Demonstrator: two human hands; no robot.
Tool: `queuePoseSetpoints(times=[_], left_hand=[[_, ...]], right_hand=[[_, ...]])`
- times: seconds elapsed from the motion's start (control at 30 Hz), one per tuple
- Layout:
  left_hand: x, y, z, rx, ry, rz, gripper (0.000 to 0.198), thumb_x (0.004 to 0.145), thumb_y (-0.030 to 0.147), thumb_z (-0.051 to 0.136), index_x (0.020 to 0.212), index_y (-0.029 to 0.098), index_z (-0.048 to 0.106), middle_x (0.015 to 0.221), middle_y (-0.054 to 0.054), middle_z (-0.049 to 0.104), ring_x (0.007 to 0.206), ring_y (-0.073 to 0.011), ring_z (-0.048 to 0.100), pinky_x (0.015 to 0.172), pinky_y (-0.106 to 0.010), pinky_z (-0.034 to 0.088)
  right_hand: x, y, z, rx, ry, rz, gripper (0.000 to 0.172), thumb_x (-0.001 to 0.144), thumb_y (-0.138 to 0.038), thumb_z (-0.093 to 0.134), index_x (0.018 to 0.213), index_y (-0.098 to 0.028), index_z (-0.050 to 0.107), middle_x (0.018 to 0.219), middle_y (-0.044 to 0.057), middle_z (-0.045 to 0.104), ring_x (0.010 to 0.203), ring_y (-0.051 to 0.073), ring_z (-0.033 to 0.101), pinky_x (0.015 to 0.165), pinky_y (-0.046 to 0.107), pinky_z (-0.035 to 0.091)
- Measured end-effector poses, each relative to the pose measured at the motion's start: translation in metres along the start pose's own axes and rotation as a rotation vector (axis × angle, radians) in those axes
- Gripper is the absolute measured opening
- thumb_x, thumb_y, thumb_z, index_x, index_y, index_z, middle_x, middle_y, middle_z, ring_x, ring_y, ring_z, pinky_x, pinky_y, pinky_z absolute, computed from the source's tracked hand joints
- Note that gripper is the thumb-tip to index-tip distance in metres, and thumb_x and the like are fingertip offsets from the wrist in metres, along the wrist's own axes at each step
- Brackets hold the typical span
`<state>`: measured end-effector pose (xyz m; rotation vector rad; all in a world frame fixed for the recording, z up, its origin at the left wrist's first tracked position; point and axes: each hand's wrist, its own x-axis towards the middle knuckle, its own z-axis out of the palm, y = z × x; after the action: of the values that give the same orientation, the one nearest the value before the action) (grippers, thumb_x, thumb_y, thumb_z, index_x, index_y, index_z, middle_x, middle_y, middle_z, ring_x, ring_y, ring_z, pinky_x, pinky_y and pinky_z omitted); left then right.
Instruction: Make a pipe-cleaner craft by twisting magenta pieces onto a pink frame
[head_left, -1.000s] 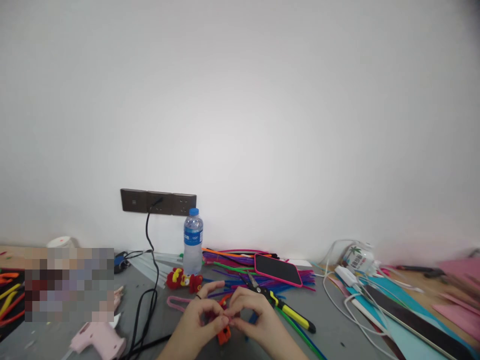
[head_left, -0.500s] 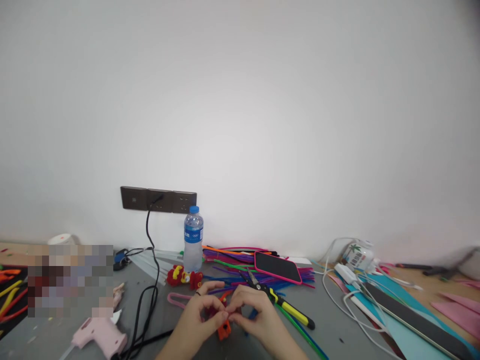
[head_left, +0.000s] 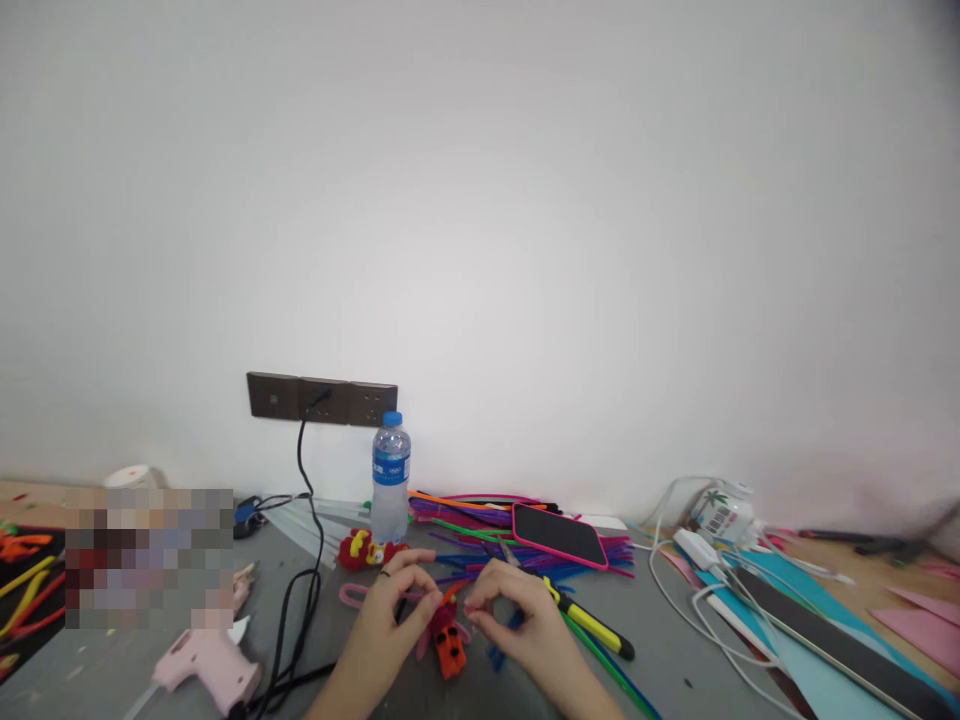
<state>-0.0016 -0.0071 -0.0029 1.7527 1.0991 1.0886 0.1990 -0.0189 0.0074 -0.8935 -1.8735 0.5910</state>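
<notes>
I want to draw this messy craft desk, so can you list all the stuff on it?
craft figure: one, orange and pink, between the hands
pipe cleaners: a pile, many colours, behind the hands by the wall
phone: one, black with pink case, on the pipe cleaners
water bottle: one, clear with blue cap, by the wall
red toy: one, red and yellow, in front of the bottle
yellow tool: one, yellow and black, right of the hands
glue gun: one, pink, front left
black cable: one, from the wall socket
white cables: several, right side
left hand: pinching the figure
right hand: pinching the figure
</notes>
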Motion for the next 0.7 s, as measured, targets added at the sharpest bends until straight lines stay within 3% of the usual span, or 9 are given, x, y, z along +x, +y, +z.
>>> queuePoseSetpoints(times=[0.1, 0.27, 0.5, 0.7], left_hand=[[0.000, 0.001, 0.000, 0.017, 0.024, 0.012, 0.031, 0.088, 0.041, 0.051, 0.065, 0.020, 0.054, 0.095, -0.009, 0.066, 0.090, -0.0253, 0.062, 0.075, -0.033, 0.051], [0.000, -0.005, 0.004, 0.070, -0.002, 0.017, 0.035, 0.090, 0.045, 0.046, 0.064, 0.021, 0.048, 0.066, 0.000, 0.054, 0.066, -0.0183, 0.055, 0.058, -0.024, 0.045], [0.002, -0.013, 0.002, 0.241, 0.030, 0.079, 0.035, 0.089, 0.033, 0.046, 0.056, 0.023, 0.038, 0.062, 0.000, 0.050, 0.064, -0.0186, 0.052, 0.062, -0.028, 0.040], [0.004, -0.015, 0.003, 0.325, 0.015, 0.047, 0.035, 0.088, 0.030, 0.045, 0.055, 0.023, 0.035, 0.059, 0.002, 0.047, 0.062, -0.0182, 0.050, 0.060, -0.028, 0.035]], right_hand=[[0.000, 0.003, 0.000, -0.044, 0.019, -0.013, 0.014, 0.083, -0.020, 0.062, 0.068, -0.020, 0.064, 0.066, 0.004, 0.067, 0.063, 0.017, 0.060, 0.061, 0.028, 0.046], [0.000, 0.011, 0.003, -0.068, 0.053, -0.008, 0.014, 0.081, -0.019, 0.063, 0.067, -0.019, 0.064, 0.065, 0.004, 0.066, 0.061, 0.017, 0.060, 0.059, 0.027, 0.046], [0.000, 0.021, 0.004, -0.006, 0.084, 0.019, 0.014, 0.080, -0.024, 0.066, 0.067, -0.019, 0.064, 0.067, 0.005, 0.068, 0.063, 0.018, 0.063, 0.060, 0.029, 0.049], [-0.001, 0.028, 0.004, 0.010, 0.078, 0.035, 0.019, 0.082, -0.030, 0.066, 0.066, -0.019, 0.064, 0.066, 0.004, 0.068, 0.063, 0.017, 0.062, 0.060, 0.029, 0.050]])
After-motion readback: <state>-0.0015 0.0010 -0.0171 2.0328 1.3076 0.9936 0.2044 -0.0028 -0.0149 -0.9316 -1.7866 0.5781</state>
